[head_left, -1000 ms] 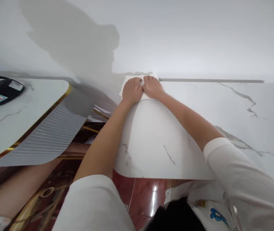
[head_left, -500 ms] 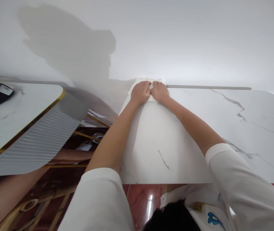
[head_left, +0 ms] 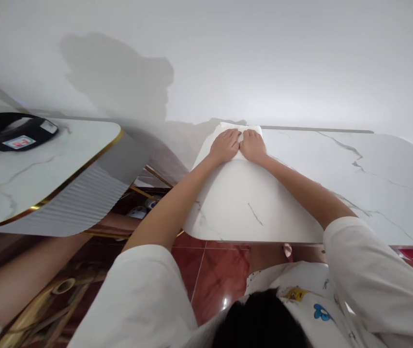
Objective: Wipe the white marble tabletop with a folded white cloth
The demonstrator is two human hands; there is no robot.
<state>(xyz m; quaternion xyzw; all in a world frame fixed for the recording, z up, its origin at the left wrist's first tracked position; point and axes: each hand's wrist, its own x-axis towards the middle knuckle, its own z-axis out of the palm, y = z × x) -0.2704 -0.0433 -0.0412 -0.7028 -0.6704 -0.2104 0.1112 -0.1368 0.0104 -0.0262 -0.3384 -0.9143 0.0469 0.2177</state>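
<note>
Both hands press side by side on a white cloth (head_left: pixel 240 155), which lies near the back left corner of a white marble-patterned table (head_left: pixel 286 208). My left hand (head_left: pixel 225 145) has its fingers together and bent over the cloth. Beside it, my right hand (head_left: pixel 253 145) bears down on the cloth's right part in the same way. The thumbs nearly meet in the middle. Most of the cloth is under the hands; its back edge shows beyond the fingertips. Both arms are stretched far forward.
Behind the table stands a white wall (head_left: pixel 264 63). A second marble table (head_left: pixel 65 159) with gold trim is at left, bearing a black object (head_left: pixel 28 135) with a label. Another person's limb (head_left: pixel 43 270) and a wooden frame (head_left: pixel 57 299) are at lower left.
My hands and the cloth have shifted slightly right, away from the table's back left corner. The view has also moved, showing more of the left table and the red floor.
</note>
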